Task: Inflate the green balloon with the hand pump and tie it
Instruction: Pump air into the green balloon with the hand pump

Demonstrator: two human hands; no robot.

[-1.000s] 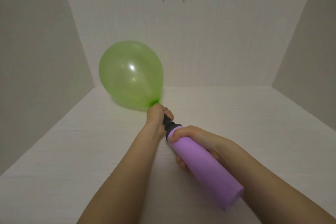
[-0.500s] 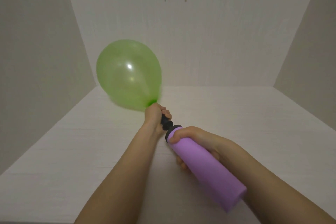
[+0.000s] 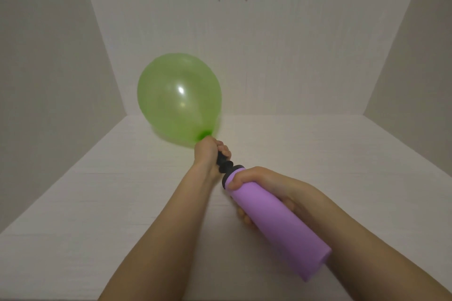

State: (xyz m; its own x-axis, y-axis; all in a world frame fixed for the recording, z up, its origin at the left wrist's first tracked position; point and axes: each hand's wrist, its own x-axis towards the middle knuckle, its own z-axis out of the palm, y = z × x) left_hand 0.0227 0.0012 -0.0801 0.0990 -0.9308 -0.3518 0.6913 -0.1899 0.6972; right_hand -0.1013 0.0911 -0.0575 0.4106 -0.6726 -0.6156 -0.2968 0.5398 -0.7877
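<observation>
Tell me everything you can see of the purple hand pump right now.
The hand pump has a smooth purple barrel, plastic by its look, with a black collar and ridged black nozzle at its far end. It slants from lower right, near the camera, up toward the left. The right hand grips the barrel just behind the collar; the left hand grips the nozzle tip where the neck of the inflated green balloon meets it. The near end is flat and free.
</observation>
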